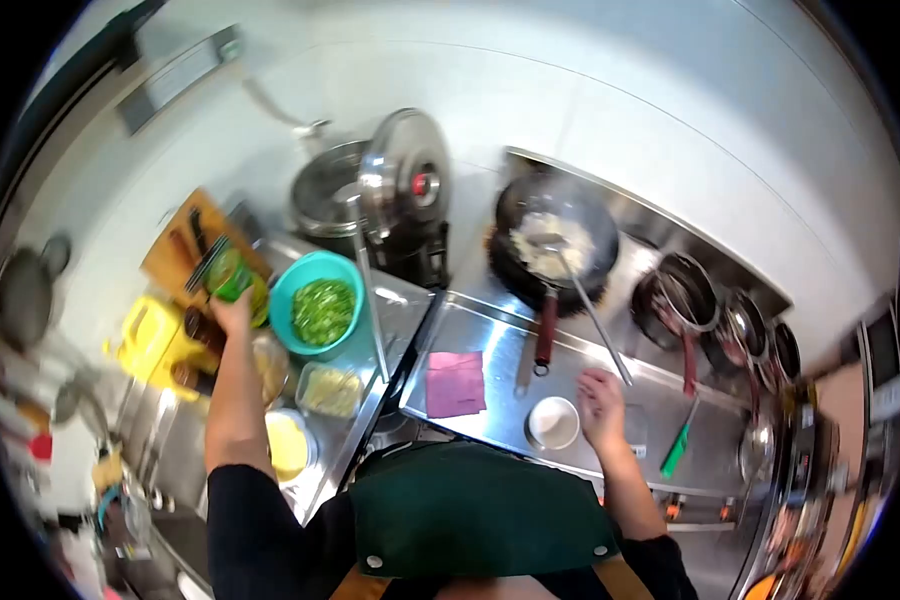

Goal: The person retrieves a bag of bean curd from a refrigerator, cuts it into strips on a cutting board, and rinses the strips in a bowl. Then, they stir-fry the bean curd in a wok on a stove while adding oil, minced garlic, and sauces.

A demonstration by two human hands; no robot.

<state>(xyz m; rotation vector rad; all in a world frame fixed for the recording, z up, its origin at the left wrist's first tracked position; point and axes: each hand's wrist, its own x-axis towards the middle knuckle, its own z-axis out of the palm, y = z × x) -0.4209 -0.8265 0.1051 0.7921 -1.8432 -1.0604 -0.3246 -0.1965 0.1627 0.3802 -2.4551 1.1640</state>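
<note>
My left hand [232,314] reaches to the back left of the counter, its fingers wrapped round a green container with a dark top [229,274]; the label is too blurred to read. A teal bowl of chopped greens [308,262] stands just right of it. My right hand [600,402] hovers over the steel stovetop with loosely bent fingers and nothing visible in it. Beside that hand are a small white bowl [553,424] and the handle of a ladle [602,330]. The ladle's head rests in pale food [568,262] inside a steaming wok [605,215].
A pot [332,215] with its lid [400,135] tilted up stands at the back. Yellow jugs [155,345], a wooden board [165,265] and a clear tub [330,392] crowd the left. Pink cloth [455,385], saucepans [682,285] and a green-handled knife [677,450] lie rightward.
</note>
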